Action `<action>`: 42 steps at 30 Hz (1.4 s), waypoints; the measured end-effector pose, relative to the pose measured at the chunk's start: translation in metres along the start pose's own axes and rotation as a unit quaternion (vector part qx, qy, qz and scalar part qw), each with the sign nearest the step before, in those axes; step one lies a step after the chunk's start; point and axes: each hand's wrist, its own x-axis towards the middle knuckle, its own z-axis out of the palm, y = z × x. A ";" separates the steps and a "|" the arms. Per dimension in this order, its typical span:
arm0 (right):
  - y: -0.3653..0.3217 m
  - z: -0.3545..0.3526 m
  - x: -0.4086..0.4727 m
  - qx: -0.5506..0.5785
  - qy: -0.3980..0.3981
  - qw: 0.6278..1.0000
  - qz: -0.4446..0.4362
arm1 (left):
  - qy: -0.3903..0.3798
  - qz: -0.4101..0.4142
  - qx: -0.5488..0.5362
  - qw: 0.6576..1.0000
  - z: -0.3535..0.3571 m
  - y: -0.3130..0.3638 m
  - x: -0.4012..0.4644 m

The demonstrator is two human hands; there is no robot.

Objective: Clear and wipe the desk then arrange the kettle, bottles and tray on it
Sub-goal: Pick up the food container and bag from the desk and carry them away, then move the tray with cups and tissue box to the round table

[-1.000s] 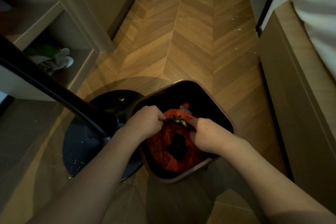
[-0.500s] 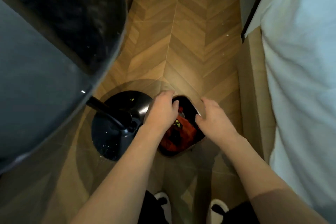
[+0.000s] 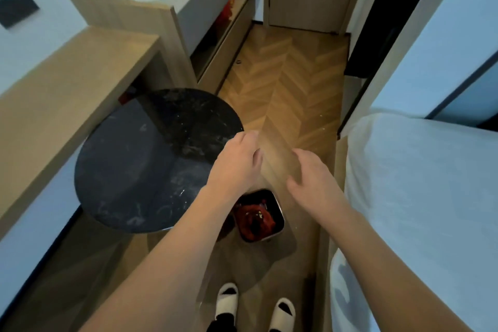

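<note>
1. The round black table (image 3: 151,159), left of centre, is bare but smeared, so it probably awaits wiping; kettle, bottles and tray are not in view.
2. The left hand (image 3: 237,162) and right hand (image 3: 310,178) hover with relaxed fingers, holding nothing.
3. Below them a bin (image 3: 279,219) holds a red bag (image 3: 256,219).
4. Herringbone floor (image 3: 291,83); bed (image 3: 420,197) at right.
</note>
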 end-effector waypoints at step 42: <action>-0.435 0.294 -0.211 -0.099 -0.443 0.621 -0.639 | 0.436 -0.699 0.068 0.562 -0.201 -0.176 -0.506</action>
